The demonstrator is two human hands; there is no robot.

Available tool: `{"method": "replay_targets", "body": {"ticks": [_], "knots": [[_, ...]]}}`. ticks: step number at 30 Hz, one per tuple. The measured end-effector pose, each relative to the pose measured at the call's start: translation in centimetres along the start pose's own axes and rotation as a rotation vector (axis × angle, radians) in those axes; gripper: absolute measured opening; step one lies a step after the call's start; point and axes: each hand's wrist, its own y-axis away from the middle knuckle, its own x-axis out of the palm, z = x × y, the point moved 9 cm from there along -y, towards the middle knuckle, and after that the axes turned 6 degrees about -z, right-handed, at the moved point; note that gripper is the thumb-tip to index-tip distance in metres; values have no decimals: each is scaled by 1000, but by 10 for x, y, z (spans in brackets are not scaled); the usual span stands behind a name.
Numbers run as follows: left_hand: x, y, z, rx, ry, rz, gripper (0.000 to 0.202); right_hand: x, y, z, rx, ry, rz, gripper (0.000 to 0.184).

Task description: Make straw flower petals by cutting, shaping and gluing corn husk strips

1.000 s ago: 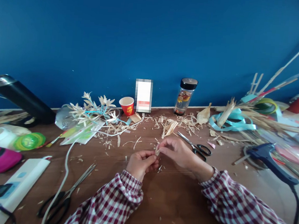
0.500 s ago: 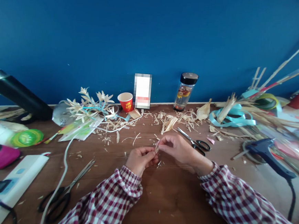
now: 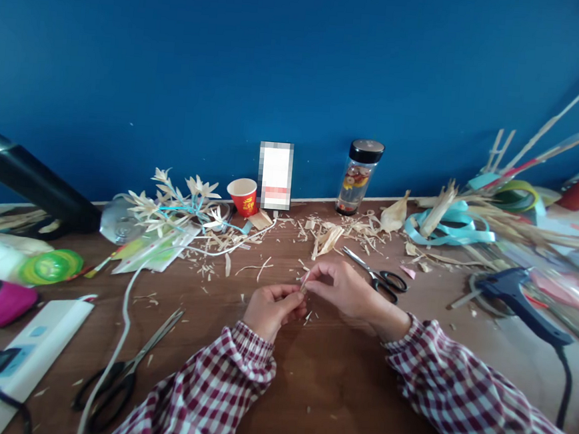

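My left hand (image 3: 273,307) and my right hand (image 3: 340,288) meet over the middle of the table, fingertips pinched together. Between them is a small pale piece (image 3: 304,286) that looks like dried husk; most of it is covered by the fingers. Both hands grip it, the left from below and the right from above. Just beyond my right hand lies a pair of scissors (image 3: 376,274) with black handles. Husk scraps (image 3: 327,241) are strewn over the table behind the hands.
Larger scissors (image 3: 127,368) lie at the left beside a white cable (image 3: 125,318) and a power strip (image 3: 41,351). Husk flowers (image 3: 180,202), a red paper cup (image 3: 243,199) and a glass bottle (image 3: 358,179) stand along the wall. A glue gun (image 3: 521,299) and blue ribbon (image 3: 449,226) are at the right.
The right fingertips have shifted very slightly around the pale piece, and less of it shows now. Otherwise the hands and the table things stay in place.
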Motion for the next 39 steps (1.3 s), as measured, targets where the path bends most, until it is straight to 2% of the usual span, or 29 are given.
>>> {"method": "replay_targets", "body": {"ticks": [14,20,26,28,34,39], "knots": [[-1,0,0,23,-22,5,27,3,1,0,2,-7,-4,9],[-2,-2,0,48,-119,-8,22,2,1,2,6,-17,-29,10],[-3,0,0,36,-91,-29,22,3,1,1,22,-61,-32,9],[-3,1,-2,45,-91,-33,22,3,1,2,23,-95,-28,10],[-1,3,-5,39,-52,-24,26,5,1,-1,98,-379,-2,22],[0,4,-5,40,-32,-14,29,7,2,-5,117,-381,-9,22]]}}
